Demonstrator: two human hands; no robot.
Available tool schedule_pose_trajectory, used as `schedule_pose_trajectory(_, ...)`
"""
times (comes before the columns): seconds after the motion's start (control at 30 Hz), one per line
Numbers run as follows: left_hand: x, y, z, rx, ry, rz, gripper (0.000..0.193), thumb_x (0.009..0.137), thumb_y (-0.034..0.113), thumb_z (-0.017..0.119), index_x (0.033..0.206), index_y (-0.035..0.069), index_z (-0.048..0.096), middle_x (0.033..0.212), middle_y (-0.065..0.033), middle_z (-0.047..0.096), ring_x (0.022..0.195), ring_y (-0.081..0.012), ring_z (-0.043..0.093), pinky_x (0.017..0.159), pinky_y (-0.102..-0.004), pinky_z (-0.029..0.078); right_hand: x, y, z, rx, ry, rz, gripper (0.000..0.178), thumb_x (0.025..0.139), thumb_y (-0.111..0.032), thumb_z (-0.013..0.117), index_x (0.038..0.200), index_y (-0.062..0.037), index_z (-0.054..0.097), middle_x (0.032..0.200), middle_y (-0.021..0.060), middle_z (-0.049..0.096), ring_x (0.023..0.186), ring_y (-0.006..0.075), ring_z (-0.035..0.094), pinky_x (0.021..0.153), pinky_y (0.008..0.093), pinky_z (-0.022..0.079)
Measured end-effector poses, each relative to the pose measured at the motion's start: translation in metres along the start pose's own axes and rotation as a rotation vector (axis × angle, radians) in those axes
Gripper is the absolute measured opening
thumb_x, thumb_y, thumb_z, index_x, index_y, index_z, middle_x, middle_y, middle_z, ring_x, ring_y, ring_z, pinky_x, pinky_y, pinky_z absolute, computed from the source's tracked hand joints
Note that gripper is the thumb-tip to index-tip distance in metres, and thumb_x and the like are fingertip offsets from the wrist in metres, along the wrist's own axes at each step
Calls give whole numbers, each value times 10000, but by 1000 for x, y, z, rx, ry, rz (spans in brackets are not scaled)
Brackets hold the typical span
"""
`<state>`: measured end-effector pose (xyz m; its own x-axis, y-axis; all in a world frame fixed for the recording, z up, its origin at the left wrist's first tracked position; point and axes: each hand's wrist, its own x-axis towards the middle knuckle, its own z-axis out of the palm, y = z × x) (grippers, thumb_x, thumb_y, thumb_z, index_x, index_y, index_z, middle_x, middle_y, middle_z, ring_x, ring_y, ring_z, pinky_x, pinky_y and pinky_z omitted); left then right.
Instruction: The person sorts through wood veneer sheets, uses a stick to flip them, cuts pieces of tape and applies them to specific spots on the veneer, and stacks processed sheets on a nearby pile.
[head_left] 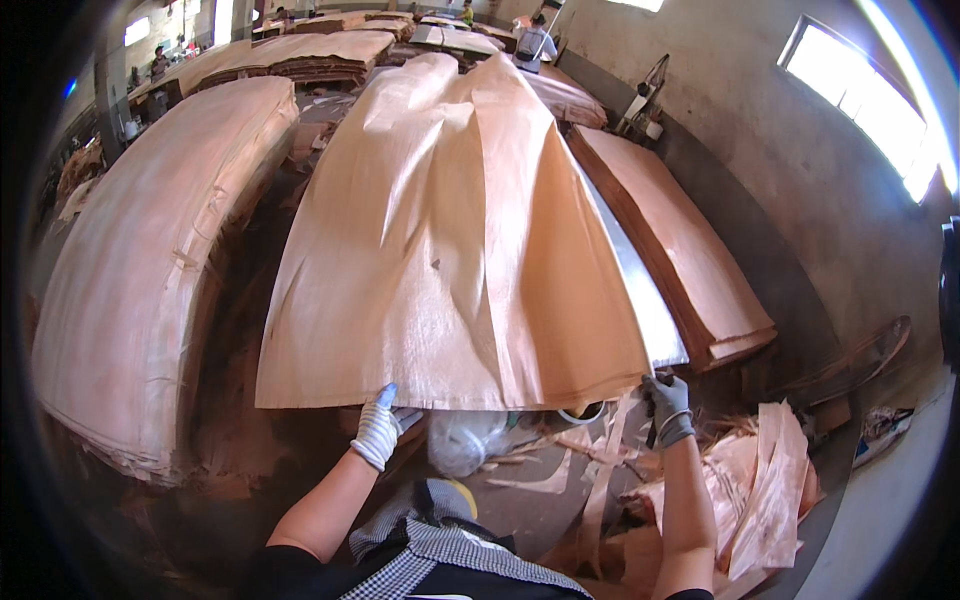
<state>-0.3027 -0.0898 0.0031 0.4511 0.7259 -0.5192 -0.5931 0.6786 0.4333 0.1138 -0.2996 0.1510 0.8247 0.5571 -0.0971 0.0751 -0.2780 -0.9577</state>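
Observation:
A large, thin wood veneer sheet (400, 300) stretches away in front of me, rippled with long folds and with a small dark hole near its middle. My left hand (380, 430), in a white glove with bluish fingertips, is closed on the sheet's near edge, thumb on top and the other fingers underneath. At the near right corner, my right hand (667, 405), in a dark grey glove, pinches the same sheet. The sheet hides most of what lies under it; a pale, smooth surface (640, 290) shows along its right side.
Tall veneer stacks stand to the left (130, 270) and right (690, 240). Torn veneer scraps (750, 490) are heaped at the lower right. Below the sheet's edge are a clear plastic bundle (465, 442) and a round container (582, 412). Another person (536, 45) stands farther back.

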Motion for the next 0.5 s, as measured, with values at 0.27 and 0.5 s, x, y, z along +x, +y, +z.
schedule_pose_trajectory(0.27,91,-86,19,27,160,-87,353,840,329,572,1117,125,492,1060,-147,548,910,-328,542,757,-519,490,104,15,-30,8,-30,96,146,745,-128,693,669,-49,595,520,17,520,347,119,428,318,263,313)
schedule_pose_trajectory(0.5,116,-129,46,44,178,-117,388,862,299,546,1198,140,439,1088,-154,547,945,-341,549,786,-513,480,157,43,-60,30,-34,189,123,739,-111,689,688,-47,598,523,25,521,352,127,437,308,269,319)
